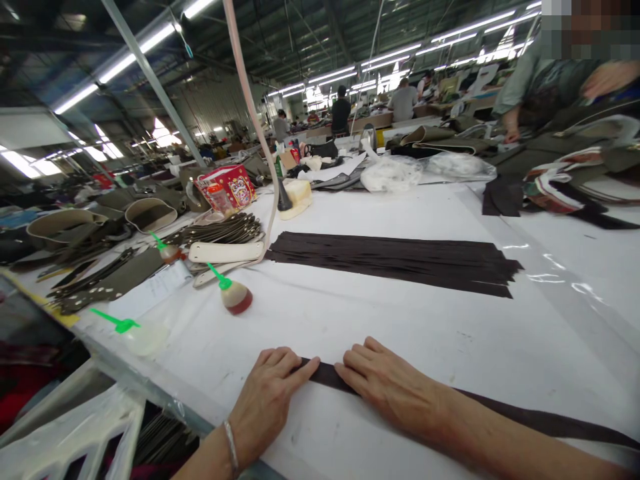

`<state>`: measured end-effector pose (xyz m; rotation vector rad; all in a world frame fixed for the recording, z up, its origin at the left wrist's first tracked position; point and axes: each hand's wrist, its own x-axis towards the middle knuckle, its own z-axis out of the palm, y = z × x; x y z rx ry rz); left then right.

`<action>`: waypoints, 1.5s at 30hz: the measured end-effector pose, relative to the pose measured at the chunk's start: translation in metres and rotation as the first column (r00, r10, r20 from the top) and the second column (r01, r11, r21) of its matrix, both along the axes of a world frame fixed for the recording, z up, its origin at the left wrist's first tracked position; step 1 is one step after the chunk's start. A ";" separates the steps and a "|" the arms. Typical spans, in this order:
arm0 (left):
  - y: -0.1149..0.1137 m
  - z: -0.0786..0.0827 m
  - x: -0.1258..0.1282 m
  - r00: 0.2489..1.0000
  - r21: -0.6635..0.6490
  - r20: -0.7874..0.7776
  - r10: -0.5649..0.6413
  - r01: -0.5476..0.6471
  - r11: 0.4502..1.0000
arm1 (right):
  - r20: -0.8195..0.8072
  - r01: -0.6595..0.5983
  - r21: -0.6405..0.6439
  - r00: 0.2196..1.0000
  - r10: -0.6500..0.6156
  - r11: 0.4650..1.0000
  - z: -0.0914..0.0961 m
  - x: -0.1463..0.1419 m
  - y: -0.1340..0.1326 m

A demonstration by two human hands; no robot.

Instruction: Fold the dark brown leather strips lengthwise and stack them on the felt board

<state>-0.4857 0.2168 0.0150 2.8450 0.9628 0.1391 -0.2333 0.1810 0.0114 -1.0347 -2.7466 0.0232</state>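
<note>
A long dark brown strap (pixel 540 421) lies flat on the white table (pixel 400 327), running from the near middle out to the right. My left hand (pixel 267 400) rests on its left end with fingers stretched flat. My right hand (pixel 385 383) lies flat on the strap just to the right, fingers pointing left, almost touching the left hand's fingertips. Neither hand grips anything. A stack of similar dark strips (pixel 400 261) lies farther back on the table.
Squeeze bottles with green nozzles (pixel 233 293) (pixel 137 333) (pixel 167 251) stand at left, near cream and olive strap pieces (pixel 225 252) with metal fittings. A hose (pixel 250 113) hangs over the table. A red box (pixel 227 187), bags and other people at work are behind and at right.
</note>
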 end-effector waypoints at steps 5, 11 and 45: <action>-0.004 0.001 0.006 0.991 0.066 -0.131 0.006 0.003 0.998 | 0.021 0.009 -0.028 1.000 -0.009 1.000 0.003 0.005 -0.005; -0.005 0.002 0.008 0.982 0.102 -0.187 -0.008 0.028 0.994 | 0.021 0.017 -0.028 1.000 -0.016 0.999 0.007 0.016 -0.013; -0.043 -0.017 0.084 0.968 0.024 0.236 -0.090 0.086 0.996 | 0.052 0.077 -0.009 0.996 -0.077 0.997 0.015 0.078 -0.056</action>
